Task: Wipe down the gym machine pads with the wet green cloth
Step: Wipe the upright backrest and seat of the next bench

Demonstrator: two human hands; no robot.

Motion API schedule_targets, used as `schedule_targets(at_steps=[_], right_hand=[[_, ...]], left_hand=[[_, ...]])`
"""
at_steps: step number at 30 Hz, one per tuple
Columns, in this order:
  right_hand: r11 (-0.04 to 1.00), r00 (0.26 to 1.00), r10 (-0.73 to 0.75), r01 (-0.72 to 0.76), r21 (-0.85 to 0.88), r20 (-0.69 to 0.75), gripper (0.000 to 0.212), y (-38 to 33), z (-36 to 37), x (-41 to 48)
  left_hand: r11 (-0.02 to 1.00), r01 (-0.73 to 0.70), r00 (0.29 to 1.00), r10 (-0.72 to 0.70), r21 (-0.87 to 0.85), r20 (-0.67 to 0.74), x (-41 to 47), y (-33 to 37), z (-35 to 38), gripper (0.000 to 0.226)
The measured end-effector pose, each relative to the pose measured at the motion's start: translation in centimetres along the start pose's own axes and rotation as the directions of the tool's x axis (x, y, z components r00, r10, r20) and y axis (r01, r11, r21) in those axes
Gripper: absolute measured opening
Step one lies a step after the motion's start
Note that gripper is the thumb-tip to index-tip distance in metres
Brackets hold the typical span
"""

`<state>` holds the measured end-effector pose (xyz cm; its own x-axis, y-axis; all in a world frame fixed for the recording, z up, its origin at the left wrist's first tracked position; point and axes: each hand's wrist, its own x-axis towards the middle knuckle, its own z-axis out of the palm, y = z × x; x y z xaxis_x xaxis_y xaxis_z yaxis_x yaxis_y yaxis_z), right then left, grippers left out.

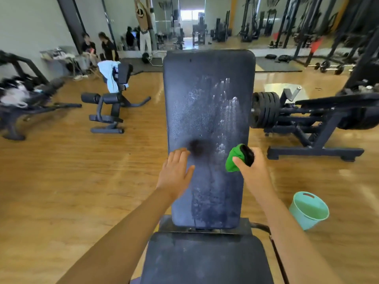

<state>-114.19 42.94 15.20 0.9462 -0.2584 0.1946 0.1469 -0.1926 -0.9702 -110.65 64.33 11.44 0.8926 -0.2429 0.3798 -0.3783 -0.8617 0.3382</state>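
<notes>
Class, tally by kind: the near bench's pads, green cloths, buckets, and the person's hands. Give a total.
bench pads: 2, back pad and seat pad
green cloth: 1
bucket: 1
hands: 2, left hand and right hand
Total: 6

To your right, a mint-green bucket (301, 219) stands on the wooden floor (82, 181). Beyond it you see a black machine (311, 119) loaded with weight plates (264, 112). On your left, a light blue towel (109, 75) hangs over another black bench (111, 107). Two people (107, 48) sit near the wall.
</notes>
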Motion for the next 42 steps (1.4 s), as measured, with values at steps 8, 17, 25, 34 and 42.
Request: schedule_targets(at_steps=[8,17,25,34,42], right_hand=[[0.996,0.967,-0.063,0.076,0.047,-0.245,0.034,-6.5,3.1,5.9],[0.995,0.943,-0.048,0.076,0.071,-0.33,0.04,-7.7,2.6,11.0],[0.922,0.894,-0.346,0.268,-0.279,-0.286,0.035,-13.0,-0.3,19.1],[0.609,0.653,-0.709,0.376,-0.698,-0.267,0.035,-10.6,2.3,24.0],[0.449,0.611,-0.786,0.458,-0.767,-0.095,0.034,-4.7,1.6,19.1]], left_hand=[[0.969,-0.248,0.959,0.248,0.012,-0.139,10.0,-1.4,-6.9,0.045],[0.981,-0.173,0.889,0.192,0.084,-0.415,18.5,-2.3,-9.1,0.047],[0.908,-0.05,0.836,-0.19,-0.417,-0.515,22.0,-2.1,-6.3,0.061],[0.848,0.186,0.763,-0.443,-0.497,-0.471,22.3,-2.6,-5.1,0.064],[0.855,0.141,0.765,-0.414,-0.499,-0.493,22.5,-2.9,-5.0,0.059]])
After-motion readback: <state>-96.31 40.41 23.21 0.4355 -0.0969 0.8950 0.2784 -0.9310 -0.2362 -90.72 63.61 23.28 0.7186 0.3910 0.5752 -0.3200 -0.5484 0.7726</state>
